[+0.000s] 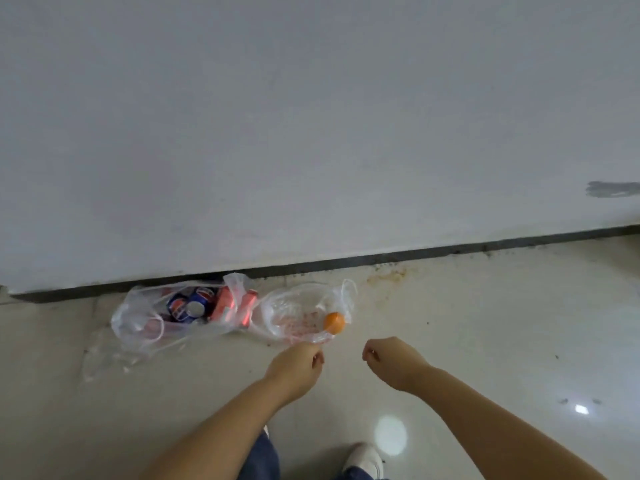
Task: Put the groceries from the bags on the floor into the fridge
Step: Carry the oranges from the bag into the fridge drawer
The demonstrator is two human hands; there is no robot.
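Observation:
Two clear plastic bags lie on the floor against the wall. The left bag holds blue cans and red cans. The right bag lies nearly flat with one orange at its right end. My left hand hovers just short of the right bag's near edge, its fingers loosely curled and holding nothing. My right hand hangs to the right of it over bare floor, also loosely curled and holding nothing. The fridge is out of view.
A pale wall with a dark baseboard runs behind the bags. The glossy tiled floor spreads to the right. My white shoe and blue trouser legs show at the bottom edge.

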